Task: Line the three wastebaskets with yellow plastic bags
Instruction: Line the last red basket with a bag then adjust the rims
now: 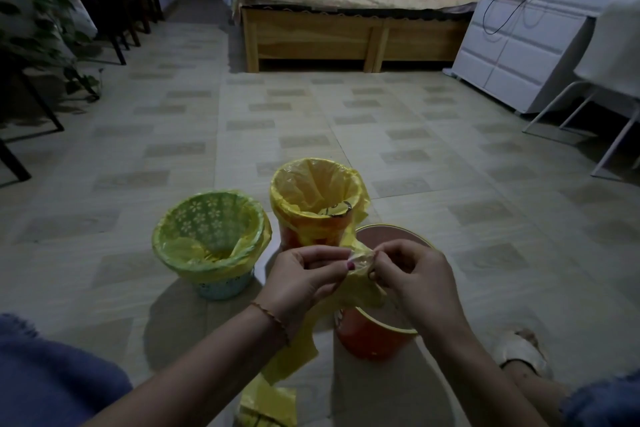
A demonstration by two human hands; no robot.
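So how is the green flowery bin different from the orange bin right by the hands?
The green flowery bin already has a yellow bag folded over its rim; the orange bin has none yet, its inside bare. The green one stands further left, away from the hands; the orange one sits under the left hand and right hand, which pinch a yellow bag above it. Both stand upright on the floor.

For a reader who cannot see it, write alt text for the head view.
Two hands, left hand and right hand, pinch open a yellow bag above an unlined orange wastebasket. Behind it on the tiled floor stand two wastebaskets already lined, a blue one and an orange one.
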